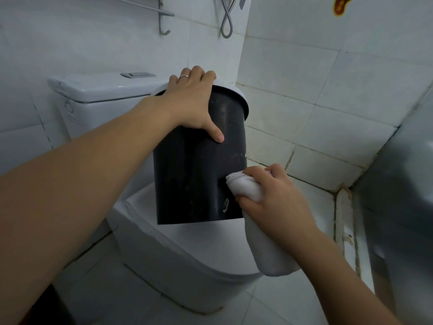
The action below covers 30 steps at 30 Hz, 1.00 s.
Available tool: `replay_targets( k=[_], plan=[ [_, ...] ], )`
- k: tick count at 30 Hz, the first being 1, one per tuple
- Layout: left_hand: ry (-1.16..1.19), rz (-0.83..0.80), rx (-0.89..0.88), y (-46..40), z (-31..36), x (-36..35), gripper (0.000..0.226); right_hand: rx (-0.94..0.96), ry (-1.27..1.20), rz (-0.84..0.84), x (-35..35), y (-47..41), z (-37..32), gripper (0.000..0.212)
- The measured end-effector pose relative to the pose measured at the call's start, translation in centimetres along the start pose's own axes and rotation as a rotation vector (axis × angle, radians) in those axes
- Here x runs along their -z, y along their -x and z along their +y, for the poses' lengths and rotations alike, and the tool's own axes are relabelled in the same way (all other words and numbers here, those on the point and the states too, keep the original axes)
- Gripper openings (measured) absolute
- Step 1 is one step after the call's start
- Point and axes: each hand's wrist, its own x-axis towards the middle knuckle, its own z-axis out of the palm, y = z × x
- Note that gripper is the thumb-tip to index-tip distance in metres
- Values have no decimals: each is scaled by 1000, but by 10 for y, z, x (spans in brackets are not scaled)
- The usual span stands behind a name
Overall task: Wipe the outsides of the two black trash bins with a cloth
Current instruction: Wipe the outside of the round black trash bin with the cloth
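A black trash bin (196, 174) with a white liner at its rim stands on the closed toilet lid (199, 245), tilted slightly. My left hand (194, 102) grips the bin's rim, fingers over the top and thumb pressed on the side. My right hand (274, 198) holds a white cloth (246, 187) and presses it against the bin's lower right side. The cloth's loose end hangs down below my wrist. A dark shape at the bottom left corner (54, 308) may be a second bin; I cannot tell.
The white toilet tank (93, 97) stands behind the bin against the tiled wall. A metal rack (161, 12) and a shower hose (228, 19) hang above. A grey panel (403, 184) closes in the right side. Tiled floor lies around the toilet.
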Motion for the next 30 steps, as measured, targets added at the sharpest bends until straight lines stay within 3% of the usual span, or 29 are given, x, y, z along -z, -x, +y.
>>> replay_targets(
  k=[9, 18, 30],
  plan=[
    [-20, -28, -9, -2, 2, 3, 137, 139, 210, 18, -8, 26, -7, 35],
    [-50, -36, -12, -3, 8, 4, 136, 36, 161, 81, -9, 2, -11, 30],
    [-65, -33, -33, -2, 10, 4, 136, 117, 194, 61, -10, 27, -15, 32]
  ],
)
